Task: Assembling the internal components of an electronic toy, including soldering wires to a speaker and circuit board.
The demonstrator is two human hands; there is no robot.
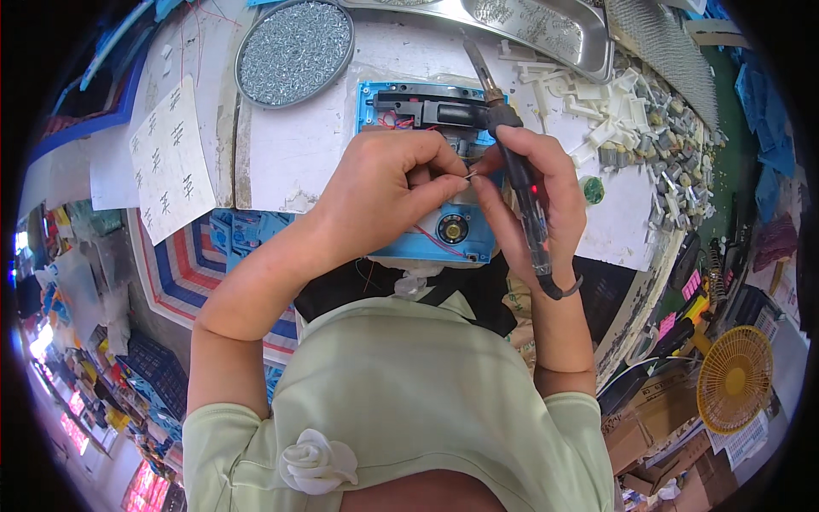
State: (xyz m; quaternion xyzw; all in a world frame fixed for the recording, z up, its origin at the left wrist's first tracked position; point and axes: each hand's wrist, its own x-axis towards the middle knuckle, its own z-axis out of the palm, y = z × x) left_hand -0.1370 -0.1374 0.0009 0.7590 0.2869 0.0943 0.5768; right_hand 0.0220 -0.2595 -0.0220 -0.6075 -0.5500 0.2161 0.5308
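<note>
A blue plastic casing point(424, 247) lies on the table in front of me, holding a round speaker point(452, 228), black parts and thin red wires. Above its right half, the thumb and forefinger of my left hand point(384, 175) pinch the end of a thin wire point(471, 174). The fingertips of my right hand point(546, 183) meet it at the same wire. A black soldering iron point(522, 183) with a lit red light rests in my right hand, its metal tip pointing away from me. My hands partly hide the casing's middle.
A round tray of small screws point(294, 53) stands far left, beside a paper sheet point(173, 162) with handwriting. White plastic pieces point(627, 107) and small grey motors point(670, 162) are heaped at right, near a green round piece point(592, 189). A metal tray point(563, 34) lies behind.
</note>
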